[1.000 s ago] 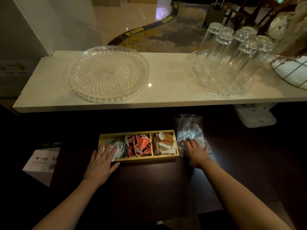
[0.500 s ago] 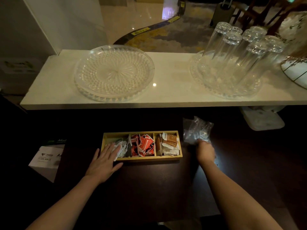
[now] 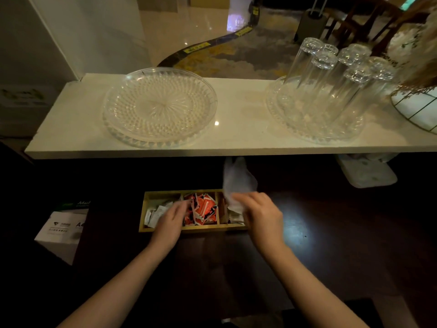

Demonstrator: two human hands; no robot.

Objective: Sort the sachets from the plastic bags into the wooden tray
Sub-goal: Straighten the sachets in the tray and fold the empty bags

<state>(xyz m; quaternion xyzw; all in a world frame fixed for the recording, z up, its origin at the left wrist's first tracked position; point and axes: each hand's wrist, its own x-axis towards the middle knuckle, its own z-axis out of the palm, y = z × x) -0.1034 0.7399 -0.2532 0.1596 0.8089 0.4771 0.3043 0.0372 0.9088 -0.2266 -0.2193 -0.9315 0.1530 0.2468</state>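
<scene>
A dark desk (image 3: 331,245) fills the lower frame, beneath a white shelf (image 3: 236,138) carrying a glass dish (image 3: 159,107) and upturned glasses (image 3: 331,74). At lower centre lies the wooden tray (image 3: 189,229), its middle compartment full of red sachets (image 3: 203,208). The right hand (image 3: 260,216) grips a crumpled plastic bag (image 3: 237,179) above the tray's right end; the left hand (image 3: 171,221), blurred, hovers over the left compartment with fingers loosely extended

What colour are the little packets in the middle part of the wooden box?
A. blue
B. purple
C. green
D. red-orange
D: the sachets in the middle compartment of the wooden tray are red-orange with white and black bits.
</scene>
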